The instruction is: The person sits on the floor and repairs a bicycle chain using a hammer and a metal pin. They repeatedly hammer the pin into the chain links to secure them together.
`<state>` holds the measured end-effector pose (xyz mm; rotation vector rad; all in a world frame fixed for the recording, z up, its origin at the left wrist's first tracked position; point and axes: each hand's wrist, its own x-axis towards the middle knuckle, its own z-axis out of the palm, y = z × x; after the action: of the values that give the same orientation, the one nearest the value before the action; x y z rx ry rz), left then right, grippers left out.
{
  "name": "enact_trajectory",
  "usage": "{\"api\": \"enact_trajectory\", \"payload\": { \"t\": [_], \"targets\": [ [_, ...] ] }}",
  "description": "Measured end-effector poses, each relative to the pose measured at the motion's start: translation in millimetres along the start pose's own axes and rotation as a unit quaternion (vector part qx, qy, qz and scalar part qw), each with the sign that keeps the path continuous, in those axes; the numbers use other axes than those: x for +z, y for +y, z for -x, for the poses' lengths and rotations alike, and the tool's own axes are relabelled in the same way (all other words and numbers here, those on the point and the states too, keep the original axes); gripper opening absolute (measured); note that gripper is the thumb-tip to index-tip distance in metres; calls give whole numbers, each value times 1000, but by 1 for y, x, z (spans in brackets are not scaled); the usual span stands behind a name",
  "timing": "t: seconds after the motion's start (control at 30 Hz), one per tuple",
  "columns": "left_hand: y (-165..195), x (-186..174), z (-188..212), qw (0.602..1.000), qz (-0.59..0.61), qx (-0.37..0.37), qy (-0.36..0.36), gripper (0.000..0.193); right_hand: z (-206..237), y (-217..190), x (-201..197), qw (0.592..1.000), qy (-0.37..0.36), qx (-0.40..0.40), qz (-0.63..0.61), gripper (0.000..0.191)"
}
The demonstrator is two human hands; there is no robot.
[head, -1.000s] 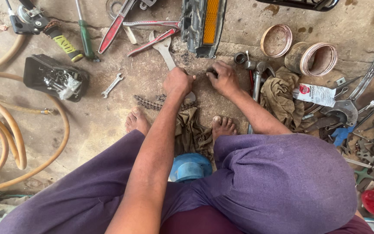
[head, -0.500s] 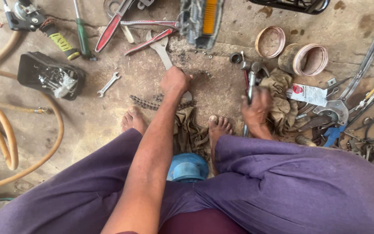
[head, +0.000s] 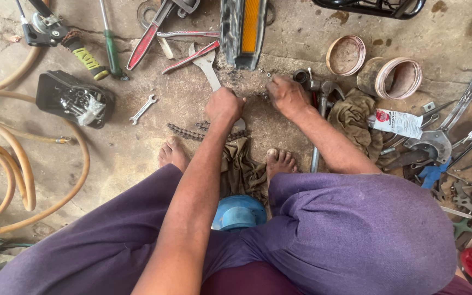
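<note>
My left hand [head: 224,105] is closed in a fist on the concrete floor, where the handle of a grey adjustable wrench [head: 207,64] meets a greasy chain [head: 189,133]. The chain's end runs under the fist, and the grip itself is hidden. My right hand [head: 286,96] is a little to the right, knuckles up and fingers curled onto the floor beside a few small loose metal bits [head: 269,75]. Whether it holds anything is hidden. My bare feet [head: 281,163] rest just below the hands, with a brown rag [head: 241,169] between them.
Tan hoses [head: 12,164] coil at the left by a black box of parts [head: 72,101] and a small spanner [head: 142,108]. Red-handled pliers [head: 147,39], a green screwdriver [head: 110,49] and an orange reflector [head: 249,24] lie at the top. Round tins [head: 394,77], a hammer [head: 318,128] and many tools crowd the right.
My right hand went right to the pile of tools by the rag, then came back beside my left hand. My left fist stayed on the chain and wrench.
</note>
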<state>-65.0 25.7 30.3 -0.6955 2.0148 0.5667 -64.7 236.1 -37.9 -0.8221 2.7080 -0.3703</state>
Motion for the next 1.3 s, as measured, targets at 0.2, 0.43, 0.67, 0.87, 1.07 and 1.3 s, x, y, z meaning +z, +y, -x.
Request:
{"api": "enact_trajectory", "payload": {
  "t": [0.2, 0.43, 0.67, 0.87, 1.07, 1.3],
  "targets": [
    [-4, 1, -4, 1000, -7, 7, 4, 37, -13, -8, -2, 995, -101, 0, 13, 16],
    [-3, -2, -1, 1000, 15, 8, 6, 36, -12, 10, -10, 996, -60, -26, -68, 12],
    [-4, -2, 0, 1000, 14, 14, 10, 39, -10, 18, -1, 989, 53, -134, -33, 9],
    [-4, 2, -3, 1000, 8, 21, 13, 39, -14, 19, -3, 988, -41, -144, 34, 23],
    [-6, 10, -11, 1000, 8, 15, 2, 38, -9, 20, 3, 983, 78, -155, 58, 26],
    [-5, 7, -10, 1000, -6, 0, -6, 39, -4, 5, 11, 985, -17, -1, -170, 14]
  ]
}}
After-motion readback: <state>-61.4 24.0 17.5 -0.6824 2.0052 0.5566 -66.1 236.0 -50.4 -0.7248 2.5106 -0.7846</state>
